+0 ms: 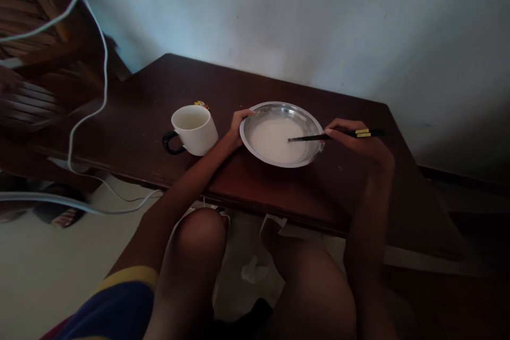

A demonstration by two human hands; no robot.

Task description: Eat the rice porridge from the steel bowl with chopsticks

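Note:
A round metal plate [308, 119] with a white liquid [274, 141] in it sits on a dark wooden table [159, 95]. My left hand [238, 127] grips the plate's left rim with curled fingers. My right hand [356, 142] is closed on a pair of black chopsticks [338, 136] with yellow bands near the top. The chopstick tips dip into the white liquid near the plate's middle.
A white mug [194, 128] with a dark handle stands just left of the plate, a small object behind it. White cables [104, 64] hang at the left. The wall runs behind the table. My bare knees are under the table's near edge.

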